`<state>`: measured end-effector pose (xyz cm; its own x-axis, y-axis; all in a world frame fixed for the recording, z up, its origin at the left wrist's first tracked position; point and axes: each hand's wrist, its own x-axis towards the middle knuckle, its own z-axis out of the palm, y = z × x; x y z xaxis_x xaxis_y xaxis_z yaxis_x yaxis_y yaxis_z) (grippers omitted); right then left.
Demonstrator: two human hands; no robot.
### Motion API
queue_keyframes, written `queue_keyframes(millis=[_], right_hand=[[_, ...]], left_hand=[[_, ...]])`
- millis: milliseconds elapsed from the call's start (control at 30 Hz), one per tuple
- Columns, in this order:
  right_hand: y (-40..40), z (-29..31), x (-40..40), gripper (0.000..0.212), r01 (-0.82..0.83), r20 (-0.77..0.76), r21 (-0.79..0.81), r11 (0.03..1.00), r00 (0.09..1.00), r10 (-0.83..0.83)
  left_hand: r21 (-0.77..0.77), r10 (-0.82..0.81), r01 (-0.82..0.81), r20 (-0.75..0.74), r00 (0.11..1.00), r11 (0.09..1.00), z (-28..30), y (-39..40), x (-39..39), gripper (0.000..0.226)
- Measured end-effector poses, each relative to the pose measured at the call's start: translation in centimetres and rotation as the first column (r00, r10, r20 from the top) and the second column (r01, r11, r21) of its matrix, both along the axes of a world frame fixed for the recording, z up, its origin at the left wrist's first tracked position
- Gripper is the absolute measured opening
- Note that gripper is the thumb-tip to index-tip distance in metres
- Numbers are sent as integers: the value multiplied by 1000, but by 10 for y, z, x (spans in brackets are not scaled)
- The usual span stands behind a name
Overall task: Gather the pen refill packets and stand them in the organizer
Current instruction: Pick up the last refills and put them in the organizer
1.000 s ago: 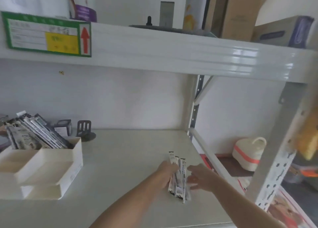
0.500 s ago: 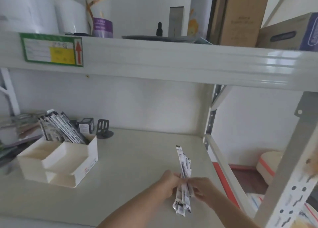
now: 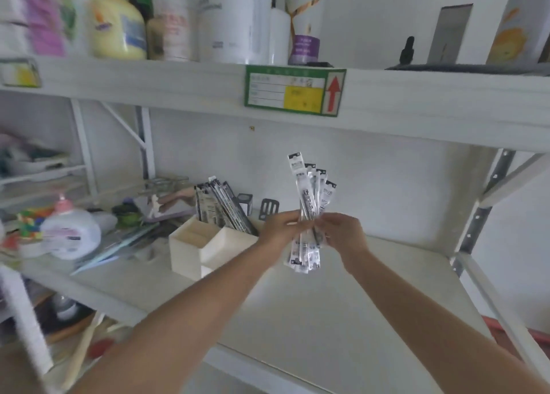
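I see bare shelf open at right; at left, the organizer, its back compartment filled with packets, and clutter block passage.

A bundle of refill packets stands upright in the air — more packets lean in the white organizer's back compartment.

Both bare forearms reach forward and up, converging in front of the chest. The left hand and right hand meet at the same height, fingers curled inward and closed from either side on a bunch of packets held upright between them.
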<state>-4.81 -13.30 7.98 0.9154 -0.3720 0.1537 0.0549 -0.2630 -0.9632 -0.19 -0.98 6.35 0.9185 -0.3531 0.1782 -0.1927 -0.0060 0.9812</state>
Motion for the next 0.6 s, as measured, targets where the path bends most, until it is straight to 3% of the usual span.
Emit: queue_keyframes(millis=[233, 367, 433, 533, 600], right_hand=[[116, 29, 77, 22, -85, 105, -52, 995, 990, 90], [165, 25, 109, 7, -89, 68, -136, 987, 993, 98], [181, 20, 120, 13, -77, 39, -226, 971, 995, 88], [195, 11, 133, 27, -17, 7, -298, 954, 1000, 21], [198, 7, 139, 29, 22, 5, -294, 955, 1000, -22]], left_hand=[[-1, -1, 1, 107, 994, 1000, 21, 132, 84, 14], [36, -46, 43, 83, 995, 998, 12, 184, 128, 24], [73, -61, 55, 75, 995, 996, 4, 201, 146, 24], [136, -111, 98, 97, 989, 986, -6, 211, 169, 44], [144, -98, 79, 134, 986, 987, -14, 211, 182, 33]])
